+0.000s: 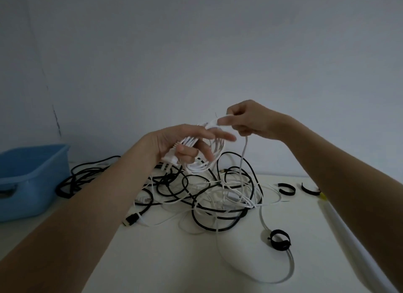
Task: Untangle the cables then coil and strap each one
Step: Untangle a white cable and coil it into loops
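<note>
Fingers (pixel 209 156) of the left hand (pixel 178 144) are extended and slightly spread, with loops of a white cable (pixel 205 159) draped over them as a partial coil; the thumb presses the bundled strands against the palm side. Fingers of the right hand (pixel 250 120) are curled and pinch the same white cable just above and to the right of the left fingertips. From the right fingers the cable drops straight down into the tangle below.

Tangle of black and white cables (pixel 209 196) lies on the white counter (pixel 174 260) directly beneath both hands, strands crossing one another; individual cables cannot be separated by eye. One white strand runs from the tangle toward the viewer in a wide curve, passing through a black strap (pixel 280 240) curled into a ring, below and right of the right fingers. Two further black straps (pixel 286 189) lie curled on the counter to the right of the tangle, one partly hidden by the right forearm.

Blue plastic bin (pixel 30 179) stands well to the left of the left fingers, at the counter's far-left edge. Plain grey wall (pixel 196 52) behind.
</note>
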A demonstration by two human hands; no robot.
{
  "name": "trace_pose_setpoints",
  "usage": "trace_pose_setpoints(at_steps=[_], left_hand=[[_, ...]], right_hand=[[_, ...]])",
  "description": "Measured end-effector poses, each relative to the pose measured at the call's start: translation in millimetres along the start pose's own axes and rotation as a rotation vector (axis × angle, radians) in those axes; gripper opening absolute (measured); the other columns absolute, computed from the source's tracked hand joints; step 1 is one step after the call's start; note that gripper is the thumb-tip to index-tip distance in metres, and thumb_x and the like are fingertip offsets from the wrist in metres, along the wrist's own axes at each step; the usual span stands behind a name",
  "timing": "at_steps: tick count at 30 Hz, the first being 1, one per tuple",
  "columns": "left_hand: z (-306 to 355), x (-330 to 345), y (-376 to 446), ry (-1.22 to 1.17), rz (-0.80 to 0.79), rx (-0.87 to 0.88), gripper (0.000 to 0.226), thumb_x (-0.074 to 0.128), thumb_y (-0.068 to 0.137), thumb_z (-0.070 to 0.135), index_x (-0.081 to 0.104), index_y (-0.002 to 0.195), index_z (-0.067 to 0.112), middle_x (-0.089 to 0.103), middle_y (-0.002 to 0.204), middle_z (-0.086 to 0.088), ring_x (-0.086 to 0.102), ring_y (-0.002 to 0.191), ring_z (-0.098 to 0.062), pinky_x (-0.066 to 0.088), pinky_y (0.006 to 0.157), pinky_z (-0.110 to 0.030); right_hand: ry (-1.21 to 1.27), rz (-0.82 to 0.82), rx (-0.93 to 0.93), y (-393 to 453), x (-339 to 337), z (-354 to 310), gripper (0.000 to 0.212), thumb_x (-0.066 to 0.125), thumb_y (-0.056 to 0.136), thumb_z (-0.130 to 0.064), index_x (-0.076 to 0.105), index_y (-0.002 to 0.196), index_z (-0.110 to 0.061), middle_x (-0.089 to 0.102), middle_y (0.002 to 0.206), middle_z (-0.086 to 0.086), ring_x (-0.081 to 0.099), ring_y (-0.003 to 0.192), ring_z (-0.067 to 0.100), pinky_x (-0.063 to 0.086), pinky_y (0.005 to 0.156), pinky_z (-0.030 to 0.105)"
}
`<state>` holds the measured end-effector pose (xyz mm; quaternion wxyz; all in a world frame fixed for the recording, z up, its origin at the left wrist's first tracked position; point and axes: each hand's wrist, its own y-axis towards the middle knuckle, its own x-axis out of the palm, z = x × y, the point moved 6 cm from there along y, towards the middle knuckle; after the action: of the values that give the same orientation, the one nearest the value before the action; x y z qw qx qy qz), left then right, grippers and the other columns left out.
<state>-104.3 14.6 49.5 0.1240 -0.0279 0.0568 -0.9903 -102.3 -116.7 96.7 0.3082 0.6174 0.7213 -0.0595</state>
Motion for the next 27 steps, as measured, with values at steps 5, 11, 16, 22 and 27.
trace_pose_setpoints(at_steps=[5,11,16,22,27], left_hand=[[29,7,4,-0.148,0.056,0.334,0.066,0.062,0.078,0.007,0.046,0.137,0.030,0.052,0.135,-0.018,0.071,0.086,-0.030,0.059,0.060,-0.030],[36,-30,13,-0.011,0.689,0.339,0.060,0.041,0.097,0.007,0.035,0.139,0.049,0.014,0.158,0.002,0.049,0.110,-0.026,0.045,0.091,-0.041],[10,-48,13,0.149,0.716,0.174,0.058,0.047,0.098,0.027,0.019,0.143,0.053,-0.001,0.159,0.003,0.011,0.145,-0.027,0.021,0.113,-0.051],[-33,-25,18,0.148,0.357,-0.277,0.081,0.051,0.082,0.057,0.013,0.149,0.030,0.040,0.144,-0.014,0.058,0.112,-0.041,0.045,0.097,-0.054],[-37,0,20,0.187,0.158,-0.304,0.027,0.056,0.087,0.030,0.050,0.114,0.031,0.070,0.107,-0.010,0.070,0.069,-0.020,0.059,0.063,-0.028]], right_hand=[[-0.300,0.211,0.230,6,5,59,0.036,0.060,0.091,-0.032,0.059,0.083,0.003,0.046,0.055,-0.003,0.038,0.041,0.008,0.036,0.041,0.019],[-0.763,-0.302,0.361,-5,75,70,0.025,0.062,0.090,-0.029,0.058,0.093,-0.005,0.055,0.073,0.004,0.050,0.051,0.015,0.042,0.048,0.019],[-0.782,-0.204,0.007,-1,63,18,0.008,0.063,0.089,-0.023,0.063,0.084,-0.015,0.051,0.062,-0.011,0.047,0.057,0.007,0.036,0.055,0.015],[-0.753,-0.069,-0.047,-2,25,3,0.016,0.076,0.078,-0.026,0.069,0.072,-0.012,0.045,0.042,-0.013,0.043,0.042,-0.004,0.031,0.046,0.010],[-0.558,0.007,0.008,0,3,-6,0.032,0.077,0.075,-0.028,0.062,0.067,-0.001,0.037,0.047,-0.004,0.030,0.041,0.007,0.028,0.039,0.016]])
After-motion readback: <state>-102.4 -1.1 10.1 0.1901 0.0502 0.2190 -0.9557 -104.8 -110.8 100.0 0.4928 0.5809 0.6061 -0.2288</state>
